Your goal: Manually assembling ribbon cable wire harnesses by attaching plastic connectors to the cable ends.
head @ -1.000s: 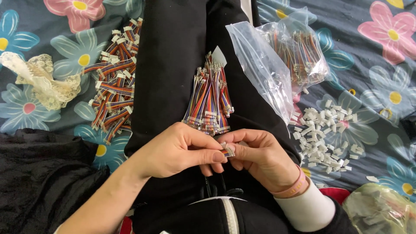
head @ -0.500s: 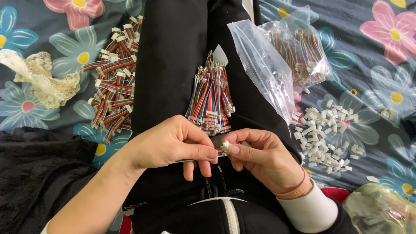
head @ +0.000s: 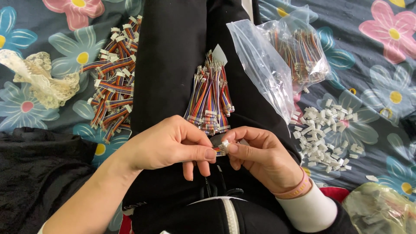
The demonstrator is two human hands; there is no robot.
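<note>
Over the black lap, left hand and right hand fingertips pinch one small white connector with coloured wires, below the wire bundle.

two hands are seen below one wire bundle. one finished pile, one plastic bag and one heap of white connectors are counted beside that bundle.

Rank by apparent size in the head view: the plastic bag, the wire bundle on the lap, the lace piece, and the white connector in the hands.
1. Plastic bag
2. Wire bundle and lace piece: they look similar, so I do not rank them.
3. White connector, smallest.
</note>
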